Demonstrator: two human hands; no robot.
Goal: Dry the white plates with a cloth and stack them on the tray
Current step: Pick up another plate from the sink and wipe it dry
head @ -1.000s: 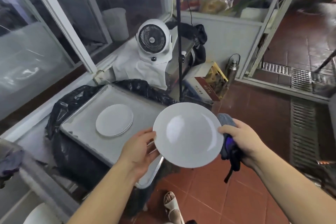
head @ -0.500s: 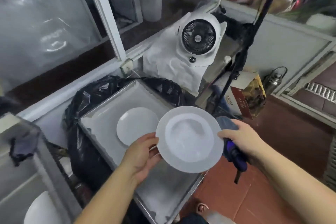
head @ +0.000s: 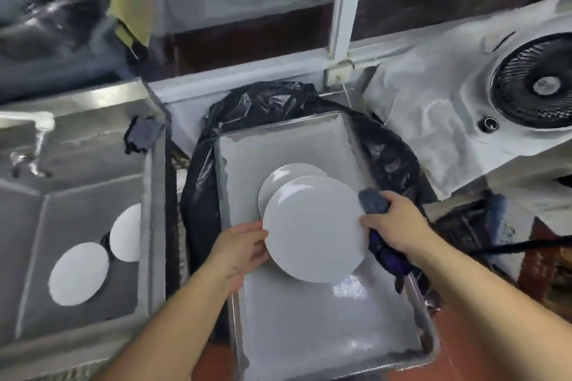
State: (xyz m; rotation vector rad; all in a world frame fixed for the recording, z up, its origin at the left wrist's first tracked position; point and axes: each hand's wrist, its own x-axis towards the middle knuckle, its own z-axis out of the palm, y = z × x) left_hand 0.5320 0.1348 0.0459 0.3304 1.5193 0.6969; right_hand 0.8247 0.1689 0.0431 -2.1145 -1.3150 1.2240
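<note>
I hold a white plate [head: 314, 229] over the metal tray [head: 309, 328]. My left hand [head: 240, 246] grips its left rim. My right hand [head: 396, 227] grips the right rim together with a dark blue cloth [head: 374, 201], which hangs down below the hand. Another white plate [head: 286, 173] lies on the tray, half hidden behind the held plate. Two more white plates [head: 79, 274] [head: 127, 233] rest in the steel sink on the left.
The tray sits on a black plastic bag [head: 278, 102]. A steel sink [head: 148, 195] with a tap [head: 40, 127] stands at the left, a dark rag [head: 144, 134] on its rim. A white fan [head: 532, 86] on white cloth is at the right. Window frames run behind.
The view has swung left and down, bringing the sink into sight. The held plate has moved over the tray, now overlapping the plate that lies there. Both hands keep their grip.
</note>
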